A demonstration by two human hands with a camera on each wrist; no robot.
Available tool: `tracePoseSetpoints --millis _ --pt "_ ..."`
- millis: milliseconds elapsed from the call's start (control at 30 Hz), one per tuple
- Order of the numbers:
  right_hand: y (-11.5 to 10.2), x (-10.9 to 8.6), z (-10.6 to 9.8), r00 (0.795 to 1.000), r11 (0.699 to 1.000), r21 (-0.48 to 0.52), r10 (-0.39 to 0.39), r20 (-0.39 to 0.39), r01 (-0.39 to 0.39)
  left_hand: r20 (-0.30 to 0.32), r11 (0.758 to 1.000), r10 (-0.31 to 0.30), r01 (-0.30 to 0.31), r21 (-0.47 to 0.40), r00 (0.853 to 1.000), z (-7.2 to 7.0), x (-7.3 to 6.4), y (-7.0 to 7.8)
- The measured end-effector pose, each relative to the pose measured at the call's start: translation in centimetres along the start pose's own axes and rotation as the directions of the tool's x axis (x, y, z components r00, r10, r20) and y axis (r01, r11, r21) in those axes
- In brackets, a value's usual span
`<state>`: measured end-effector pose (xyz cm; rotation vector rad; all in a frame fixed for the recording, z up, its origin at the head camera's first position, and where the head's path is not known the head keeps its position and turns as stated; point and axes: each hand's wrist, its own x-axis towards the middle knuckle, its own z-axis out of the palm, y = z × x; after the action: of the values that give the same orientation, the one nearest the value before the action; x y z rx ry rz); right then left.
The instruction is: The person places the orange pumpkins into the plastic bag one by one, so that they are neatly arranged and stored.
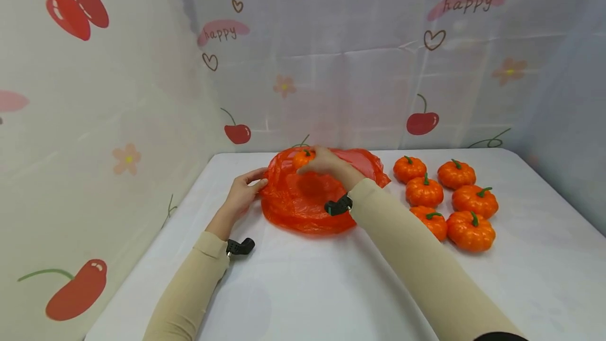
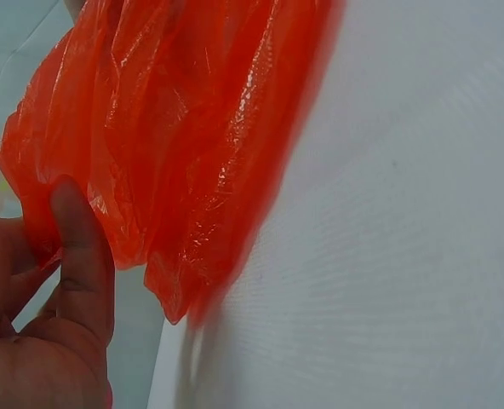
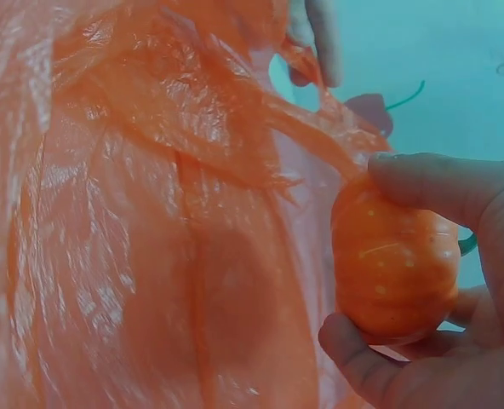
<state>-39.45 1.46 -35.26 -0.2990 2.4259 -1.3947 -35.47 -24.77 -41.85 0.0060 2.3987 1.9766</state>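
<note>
A thin red plastic bag lies spread on the white table in the head view. My left hand pinches its left edge between thumb and fingers, and the left wrist view shows the bag hanging in folds from that grip. Over the bag's far part, my right hand holds a small orange pumpkin with a green stem. In the right wrist view the thumb and fingers grip the pumpkin from both sides, right beside the bag's crumpled film. A darker round shape shows through the film there.
Several orange pumpkins with green stems stand grouped on the table, right of the bag. A patterned curtain hangs behind the table's far edge and along its left side. Each wrist carries a small black camera.
</note>
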Motion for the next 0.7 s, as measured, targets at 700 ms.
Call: tracePoseSetpoints --millis 700 --pt "1.2 3.1 3.1 0.992 0.987 -0.1 0.123 -0.035 -0.126 0.001 1.0 0.001 -0.001 -0.016 1.0 0.1 0.1 -0.3"
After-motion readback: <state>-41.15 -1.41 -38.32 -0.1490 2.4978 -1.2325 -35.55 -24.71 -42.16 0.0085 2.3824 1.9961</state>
